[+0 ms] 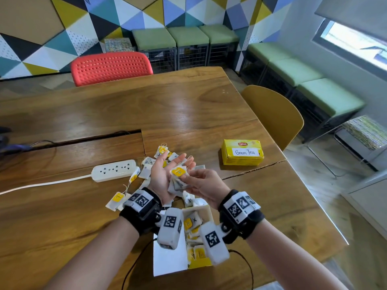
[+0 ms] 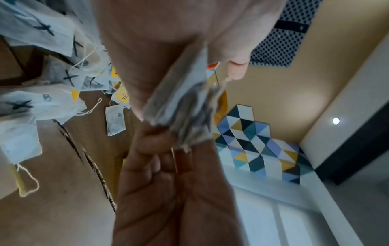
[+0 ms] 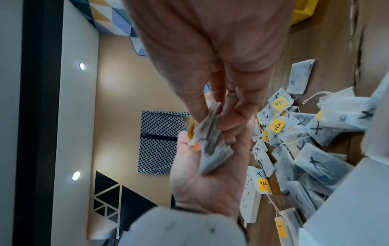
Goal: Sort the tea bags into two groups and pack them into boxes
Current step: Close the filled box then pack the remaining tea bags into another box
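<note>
My left hand point(image 1: 167, 172) is held palm up above the table with its fingers straight. A small stack of tea bags point(image 1: 178, 182) with a yellow tag on top lies against that palm. My right hand point(image 1: 188, 177) pinches the stack between thumb and fingers. The wrist views show the same stack point(image 2: 185, 113) point(image 3: 210, 146) held edge-on between both hands. Loose tea bags point(image 1: 149, 164), some marked with a black X, lie piled under the hands. A shut yellow box labelled Green Tea point(image 1: 243, 152) stands to the right. An open box point(image 1: 207, 212) with tea bags inside sits near me, partly hidden by the wrist cameras.
A white power strip point(image 1: 114, 170) with its cable lies left of the pile. A cable slot point(image 1: 83, 139) cuts the wooden table point(image 1: 146, 105) behind it. A red chair point(image 1: 111, 66) stands at the far side and a yellow chair point(image 1: 274, 114) at the right edge.
</note>
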The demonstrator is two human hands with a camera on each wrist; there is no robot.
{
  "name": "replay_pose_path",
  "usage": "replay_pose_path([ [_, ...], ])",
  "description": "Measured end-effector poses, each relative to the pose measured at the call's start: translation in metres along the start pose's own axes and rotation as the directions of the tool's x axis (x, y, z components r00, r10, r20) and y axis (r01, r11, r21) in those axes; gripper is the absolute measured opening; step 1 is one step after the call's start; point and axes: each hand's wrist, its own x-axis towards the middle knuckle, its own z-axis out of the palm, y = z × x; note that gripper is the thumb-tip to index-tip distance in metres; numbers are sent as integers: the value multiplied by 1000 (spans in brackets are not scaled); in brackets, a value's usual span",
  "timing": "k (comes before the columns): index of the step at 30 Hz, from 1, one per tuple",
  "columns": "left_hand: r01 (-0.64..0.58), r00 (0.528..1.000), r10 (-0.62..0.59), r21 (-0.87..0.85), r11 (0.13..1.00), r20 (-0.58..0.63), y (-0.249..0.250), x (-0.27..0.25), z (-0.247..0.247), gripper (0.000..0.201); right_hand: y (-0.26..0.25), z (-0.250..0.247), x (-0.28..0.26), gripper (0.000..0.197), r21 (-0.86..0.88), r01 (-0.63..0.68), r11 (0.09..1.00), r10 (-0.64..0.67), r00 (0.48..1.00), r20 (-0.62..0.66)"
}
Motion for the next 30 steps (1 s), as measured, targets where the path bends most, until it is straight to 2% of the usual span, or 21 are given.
replay_pose_path([
  [3, -123, 992, 124, 53, 991, -18, -5, 3, 4, 35, 4, 8, 9, 12, 0, 6, 1000, -6, 996, -88],
  [5, -209, 976, 217, 176, 962, -32, -8, 9, 1, 15, 6, 11, 12, 14, -43, -3, 999, -3, 991, -132],
  [8, -350, 914, 403, 402, 846, -52, -13, 12, -7, 22, 9, 13, 11, 18, -98, -80, 992, 68, 991, -114],
  [11, -439, 861, 508, 480, 759, -16, -16, 10, -6, 23, 14, 13, 11, 32, -73, -146, 987, 144, 989, -42],
  [13, -477, 834, 551, 528, 703, 19, -16, 8, -3, 24, 15, 13, 11, 34, -43, -161, 986, 160, 987, -25],
  [16, -465, 840, 538, 604, 647, 71, -14, 5, -4, 21, 13, 10, 8, 18, -37, -158, 987, 158, 987, -6],
  [20, -298, 916, 393, 789, 537, 78, -10, 9, -17, 27, 6, -1, 9, 11, -64, -143, 988, 141, 989, -40],
  [22, -262, 942, 317, 827, 497, 108, -7, 7, -22, 30, 3, -8, 10, 10, -116, -81, 990, 72, 994, -77],
  [24, -287, 936, 319, 846, 448, 149, -4, 3, -25, 32, 0, -16, 11, 11, -208, 0, 978, -24, 994, -111],
  [27, -321, 920, 364, 811, 488, 145, 0, 0, -27, 30, -3, -27, 14, 11, -278, 34, 960, -81, 984, -156],
  [30, -281, 932, 351, 790, 545, 90, 1, 0, -28, 25, -5, -33, 19, 11, -221, 25, 975, -62, 985, -160],
])
